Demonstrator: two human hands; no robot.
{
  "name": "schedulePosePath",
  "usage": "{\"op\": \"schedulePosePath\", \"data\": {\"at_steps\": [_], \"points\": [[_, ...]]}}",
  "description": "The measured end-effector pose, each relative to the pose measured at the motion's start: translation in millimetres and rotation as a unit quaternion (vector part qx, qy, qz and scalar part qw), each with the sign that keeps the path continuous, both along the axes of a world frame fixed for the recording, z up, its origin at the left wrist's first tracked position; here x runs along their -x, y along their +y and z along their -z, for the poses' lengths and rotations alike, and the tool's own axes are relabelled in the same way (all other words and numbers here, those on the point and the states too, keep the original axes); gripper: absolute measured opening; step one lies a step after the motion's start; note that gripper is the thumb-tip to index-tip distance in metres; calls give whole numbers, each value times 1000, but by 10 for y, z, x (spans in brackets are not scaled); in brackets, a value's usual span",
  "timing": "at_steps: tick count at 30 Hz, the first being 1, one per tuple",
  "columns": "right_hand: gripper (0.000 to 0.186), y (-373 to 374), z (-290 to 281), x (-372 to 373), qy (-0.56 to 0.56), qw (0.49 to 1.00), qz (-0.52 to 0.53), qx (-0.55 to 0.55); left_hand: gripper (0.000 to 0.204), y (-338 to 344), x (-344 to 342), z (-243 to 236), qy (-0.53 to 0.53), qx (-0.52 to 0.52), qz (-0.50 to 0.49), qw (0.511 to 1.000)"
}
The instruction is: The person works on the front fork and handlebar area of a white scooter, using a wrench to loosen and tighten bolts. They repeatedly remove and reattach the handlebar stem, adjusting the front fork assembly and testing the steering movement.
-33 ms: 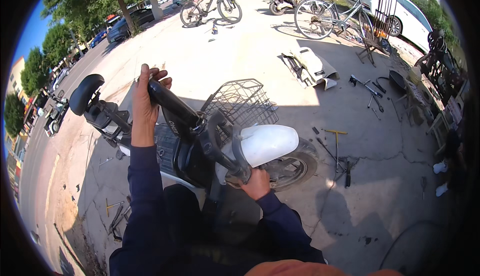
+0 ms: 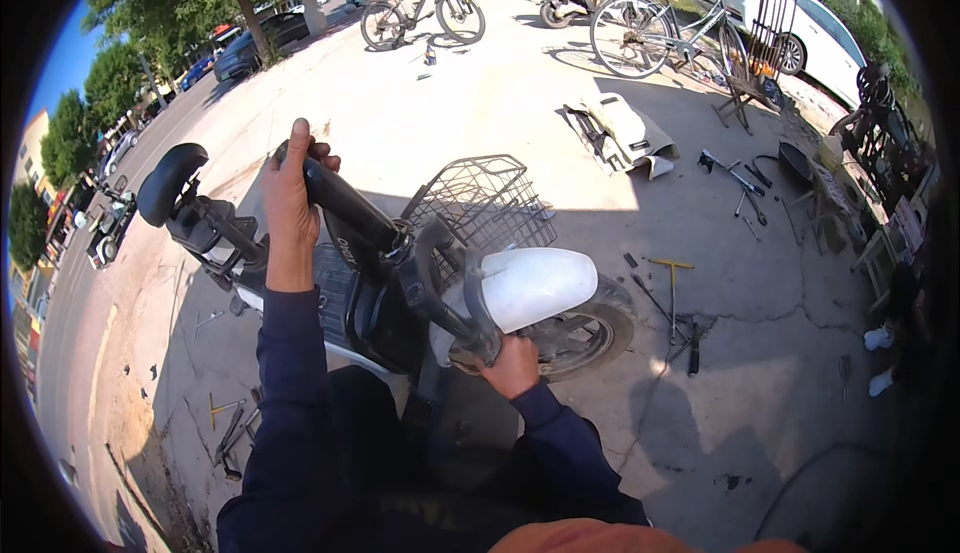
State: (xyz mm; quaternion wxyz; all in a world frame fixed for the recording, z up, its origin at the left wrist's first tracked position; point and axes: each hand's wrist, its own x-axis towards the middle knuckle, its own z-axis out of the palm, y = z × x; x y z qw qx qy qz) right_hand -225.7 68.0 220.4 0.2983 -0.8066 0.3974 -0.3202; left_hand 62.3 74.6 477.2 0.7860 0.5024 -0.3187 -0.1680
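Note:
An electric scooter [image 2: 372,328] stands in front of me, with its white front mudguard [image 2: 540,288] and front wheel [image 2: 610,328] to the right and its black saddle [image 2: 172,185] to the far left. My left hand [image 2: 290,198] is closed round the upper end of a thick black tube [image 2: 350,215], thumb pointing up along its side and fingers behind it. My right hand [image 2: 514,367] is closed on the lower end of a black fork leg [image 2: 445,315] beside the wheel. Its fingertips are hidden.
A wire basket [image 2: 480,198] lies behind the scooter. Yellow T-handle wrenches [image 2: 673,303] and other hand tools [image 2: 738,181] lie on the concrete. White body panels [image 2: 620,133] rest farther back, near parked bicycles [image 2: 665,33]. A person's feet [image 2: 880,358] show at right.
My left hand has shifted slightly upward at the tube's end. My right hand and the scooter stay practically where they were.

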Motion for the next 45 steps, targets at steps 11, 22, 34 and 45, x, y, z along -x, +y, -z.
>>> {"op": "schedulePosePath", "data": {"at_steps": [11,22,34,45], "points": [[36,-27,-21,-94,-22,999,-12,30,37,-286,-700,258,95,253,605,749],[39,-49,-33,-52,-4,1000,5,16,15,-103,-454,81,-33,168,334,927],[42,-77,40,-18,-25,1000,-7,6,62,-38,-40,41,-150,4,-35,988],[30,-51,-43,-38,-52,998,-14,18,64,-17,-463,182,-53,107,331,936]]}}
